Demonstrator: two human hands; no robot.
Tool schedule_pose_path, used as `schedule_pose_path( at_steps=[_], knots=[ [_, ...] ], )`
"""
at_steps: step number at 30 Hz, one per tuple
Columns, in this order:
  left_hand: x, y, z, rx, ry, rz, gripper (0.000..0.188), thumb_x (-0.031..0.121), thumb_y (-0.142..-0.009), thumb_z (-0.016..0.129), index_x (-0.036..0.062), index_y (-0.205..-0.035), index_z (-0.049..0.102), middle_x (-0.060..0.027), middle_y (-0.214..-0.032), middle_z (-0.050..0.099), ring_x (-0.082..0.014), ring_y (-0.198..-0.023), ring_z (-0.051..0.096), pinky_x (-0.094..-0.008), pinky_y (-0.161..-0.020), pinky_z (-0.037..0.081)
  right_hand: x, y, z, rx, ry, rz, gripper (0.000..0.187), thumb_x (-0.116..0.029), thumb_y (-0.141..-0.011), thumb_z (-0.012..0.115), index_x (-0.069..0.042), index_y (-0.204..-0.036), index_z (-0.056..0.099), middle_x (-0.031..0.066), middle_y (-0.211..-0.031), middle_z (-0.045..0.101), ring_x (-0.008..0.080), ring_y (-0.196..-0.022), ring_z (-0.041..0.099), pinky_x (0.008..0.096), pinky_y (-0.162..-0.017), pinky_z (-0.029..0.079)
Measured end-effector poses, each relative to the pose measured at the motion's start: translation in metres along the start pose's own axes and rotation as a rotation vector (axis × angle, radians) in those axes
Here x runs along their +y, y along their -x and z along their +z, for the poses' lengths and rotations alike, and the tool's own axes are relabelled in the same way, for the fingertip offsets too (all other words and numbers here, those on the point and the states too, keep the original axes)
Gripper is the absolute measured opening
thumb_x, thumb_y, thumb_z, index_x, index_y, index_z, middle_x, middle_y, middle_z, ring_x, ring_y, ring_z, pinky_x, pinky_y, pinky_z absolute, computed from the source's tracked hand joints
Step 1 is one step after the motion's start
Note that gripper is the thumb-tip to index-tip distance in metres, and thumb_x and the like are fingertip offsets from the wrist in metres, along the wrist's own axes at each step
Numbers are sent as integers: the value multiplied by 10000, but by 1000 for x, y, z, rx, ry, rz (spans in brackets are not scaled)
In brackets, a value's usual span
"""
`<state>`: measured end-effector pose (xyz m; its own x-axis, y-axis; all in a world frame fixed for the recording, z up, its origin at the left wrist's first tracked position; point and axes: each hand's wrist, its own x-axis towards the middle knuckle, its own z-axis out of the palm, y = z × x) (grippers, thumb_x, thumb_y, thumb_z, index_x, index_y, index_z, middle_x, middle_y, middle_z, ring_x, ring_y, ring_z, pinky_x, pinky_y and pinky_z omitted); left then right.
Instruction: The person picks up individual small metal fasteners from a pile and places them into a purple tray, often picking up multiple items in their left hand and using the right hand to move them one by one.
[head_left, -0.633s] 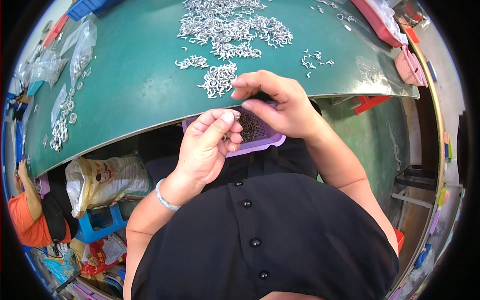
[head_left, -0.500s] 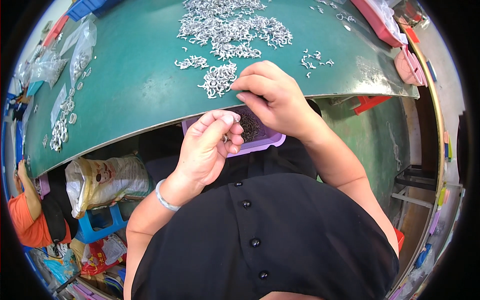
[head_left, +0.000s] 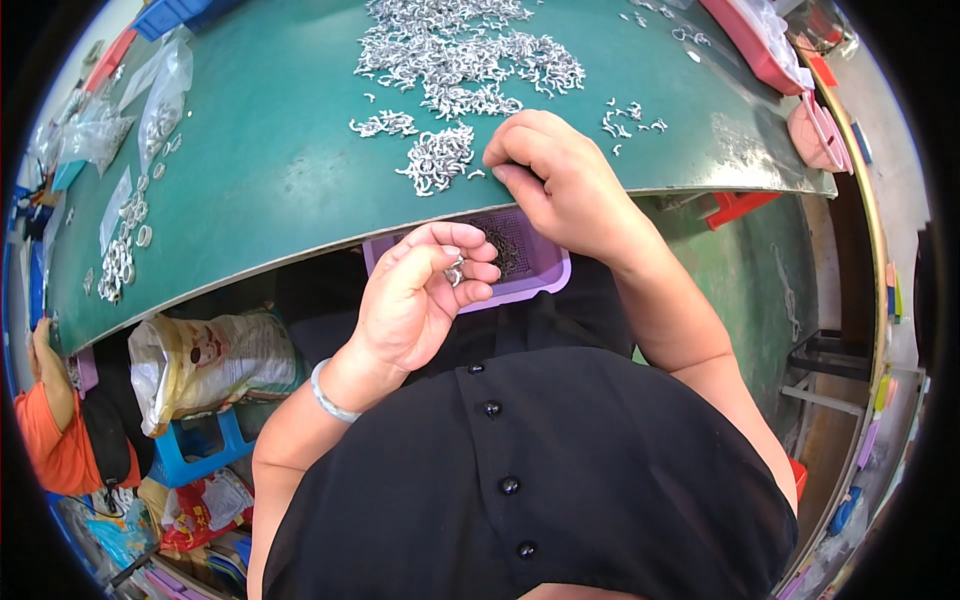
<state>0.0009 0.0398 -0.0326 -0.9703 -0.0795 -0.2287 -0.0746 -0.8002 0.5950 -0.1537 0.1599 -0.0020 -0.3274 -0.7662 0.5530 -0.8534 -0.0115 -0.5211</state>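
Observation:
Above the purple basket (head_left: 553,285), my left hand (head_left: 405,290) is palm up with its fingers curled. Small silvery curved metal pieces (head_left: 456,270) lie in its hollow, beside the thumb tip. My right hand (head_left: 565,190) hovers at the table's front edge, thumb and fingertips drawn together; whatever may be between them is too small to make out. A single loose curved piece (head_left: 476,174) lies on the table just left of those fingertips. Left of it sits a small pile of curved metal pieces (head_left: 437,160). Darker small pieces (head_left: 510,255) lie inside the basket.
A large heap of similar pieces (head_left: 460,55) covers the far middle of the green table (head_left: 270,150). Rings (head_left: 118,265) and clear bags (head_left: 165,105) lie at left. Pink containers (head_left: 820,130) stand at right. Another person's orange sleeve (head_left: 50,440) shows beyond a sack (head_left: 220,355).
My right hand has shifted slightly right, uncovering the loose piece. My left thumb has drawn back from the fingertips, showing the pieces in the palm.

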Motion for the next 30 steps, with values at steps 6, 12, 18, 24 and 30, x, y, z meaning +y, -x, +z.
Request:
schedule_pose_path(
  at_steps=[6,12,18,24,30],
  knots=[
    [0,0,1,20,-23,-10,193,71,-874,420,-27,-999,531,-132,-932,595,-196,-796,597,-298,-703,513,-3,-1,4,18,159,-16,32,-25,-725,618,-26,-754,606,79,-770,537,283,-771,517,371,-702,423],
    [0,0,2,38,-28,-10,200,110,-909,424,-24,-1008,535,-123,-925,595,-188,-784,594,-293,-686,508,-2,1,9,28,124,-40,45,-50,-721,643,-29,-748,614,62,-760,544,268,-781,527,366,-703,423],
    [2,-2,11,74,-2,-17,252,205,-952,436,-11,-1002,556,-92,-887,595,-165,-763,587,-276,-653,495,-10,5,3,-20,-192,14,73,-20,-703,653,-30,-759,607,62,-782,570,256,-788,554,348,-686,454],
    [-3,-2,5,76,0,-8,179,198,-934,507,31,-960,568,-45,-806,582,-115,-679,556,-228,-573,446,-6,3,-3,-129,-274,-114,128,21,-723,656,-8,-847,641,75,-833,584,188,-733,577,278,-639,468],
    [-2,-1,4,83,-19,-1,120,152,-905,564,39,-933,592,-30,-778,599,-107,-660,565,-227,-571,453,-5,-2,4,20,-6,-56,128,-29,-732,651,-19,-860,650,89,-818,569,271,-814,547,353,-716,451]
  ],
)
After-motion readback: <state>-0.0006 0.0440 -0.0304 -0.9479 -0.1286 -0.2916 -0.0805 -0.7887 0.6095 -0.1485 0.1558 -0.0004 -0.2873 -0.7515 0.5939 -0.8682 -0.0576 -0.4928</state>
